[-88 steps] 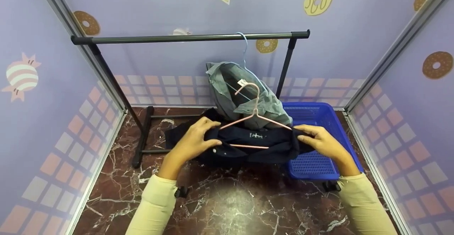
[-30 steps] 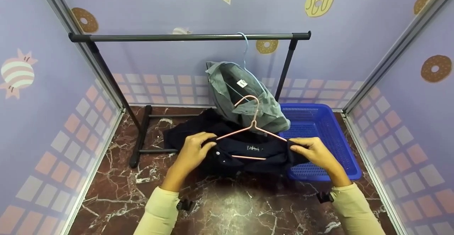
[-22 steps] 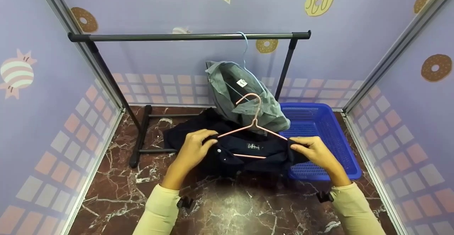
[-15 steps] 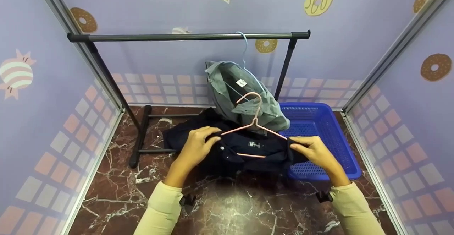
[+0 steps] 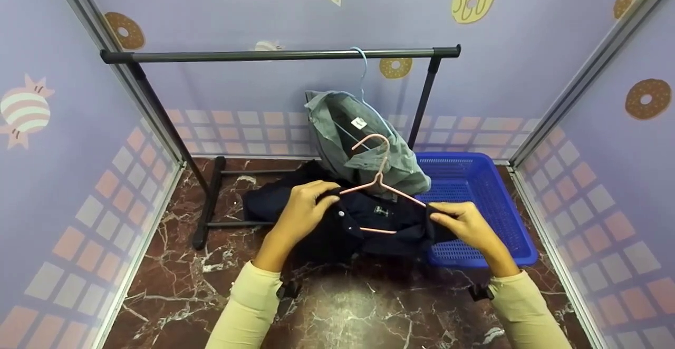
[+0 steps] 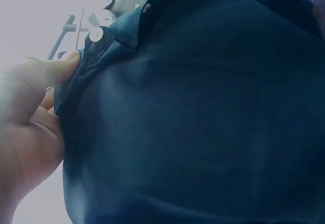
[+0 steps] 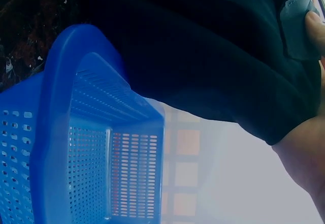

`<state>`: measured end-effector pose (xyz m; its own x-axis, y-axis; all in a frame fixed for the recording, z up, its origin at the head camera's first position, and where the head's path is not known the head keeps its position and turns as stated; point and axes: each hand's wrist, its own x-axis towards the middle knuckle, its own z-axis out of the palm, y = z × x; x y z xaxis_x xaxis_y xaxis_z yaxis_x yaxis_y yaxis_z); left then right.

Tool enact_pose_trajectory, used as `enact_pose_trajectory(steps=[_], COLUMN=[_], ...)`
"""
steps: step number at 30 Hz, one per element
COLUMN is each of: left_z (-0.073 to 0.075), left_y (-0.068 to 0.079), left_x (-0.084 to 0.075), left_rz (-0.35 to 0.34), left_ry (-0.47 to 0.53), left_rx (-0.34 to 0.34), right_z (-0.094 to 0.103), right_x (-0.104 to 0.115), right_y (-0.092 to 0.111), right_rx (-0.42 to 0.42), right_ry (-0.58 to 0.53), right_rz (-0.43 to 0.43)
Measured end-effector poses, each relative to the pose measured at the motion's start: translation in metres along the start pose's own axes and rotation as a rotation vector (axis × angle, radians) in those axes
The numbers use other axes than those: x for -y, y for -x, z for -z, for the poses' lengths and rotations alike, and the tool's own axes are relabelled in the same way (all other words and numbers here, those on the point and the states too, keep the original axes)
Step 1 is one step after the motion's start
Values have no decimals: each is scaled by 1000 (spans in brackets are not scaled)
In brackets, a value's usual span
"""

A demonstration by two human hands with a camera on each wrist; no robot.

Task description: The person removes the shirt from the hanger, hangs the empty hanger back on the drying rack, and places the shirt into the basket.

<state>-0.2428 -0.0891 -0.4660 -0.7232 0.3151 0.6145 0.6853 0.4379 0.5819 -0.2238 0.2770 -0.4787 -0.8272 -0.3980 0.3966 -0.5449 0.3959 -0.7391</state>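
Observation:
A dark navy shirt [image 5: 327, 238] with white buttons hangs between my two hands, its neck opening facing up. Inside the neck sits a pink hanger [image 5: 379, 178], its hook standing up above the collar. My left hand [image 5: 303, 212] pinches the shirt's left shoulder edge near the hanger's arm, thumb toward me. In the left wrist view the thumb [image 6: 63, 66] lies beside a white button [image 6: 96, 34]. My right hand [image 5: 466, 225] pinches the other shoulder at the hanger's right end. Part of the hanger's lower bar shows through the neck; its ends are hidden in cloth.
A black garment rack [image 5: 237, 55] stands behind, with a grey-green shirt [image 5: 403, 159] on a light blue hanger [image 5: 364, 75] hooked over its bar. At the right on the marbled floor [image 5: 348, 307] is a blue basket [image 5: 506, 206], partly behind the shirt. Patterned walls enclose three sides.
Both hands first lowered the shirt and hanger toward me. Over the last second my left hand has moved right and slightly up along the hanger's arm with the cloth; my right hand stays nearly still.

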Motion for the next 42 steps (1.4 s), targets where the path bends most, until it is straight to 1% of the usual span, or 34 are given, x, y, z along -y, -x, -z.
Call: enact_pose_trajectory(steps=[6,12,18,23,31,35,39,42], left_z=[-4,-9,-17,-24,-31,-33,-33,-32], left_y=[-7,-13,-19,-21,-22,-22,-21,-20], left_x=[-6,-11,-17,-20,-22,-23,-22,-21], left_rz=[3,3,-2,-9,7,6,1,3], left_ry=[24,19,38,43,39,35,32,38], left_rx=[6,28,23,31,2,-8,-33,-47], right_z=[-3,-7,-13,-16,-20,-23,-28,-32], right_x=[3,3,5,7,7,8,8,2], right_y=[-1,-2,-2,-2,-1,-2,-3,-3], right_rx=[-7,-7,-17,-6,-12,-6,-2,-16], right_ry=[19,13,25,35,54,58,73,86], right_rz=[-20,1,12,8,0,38,106,140])
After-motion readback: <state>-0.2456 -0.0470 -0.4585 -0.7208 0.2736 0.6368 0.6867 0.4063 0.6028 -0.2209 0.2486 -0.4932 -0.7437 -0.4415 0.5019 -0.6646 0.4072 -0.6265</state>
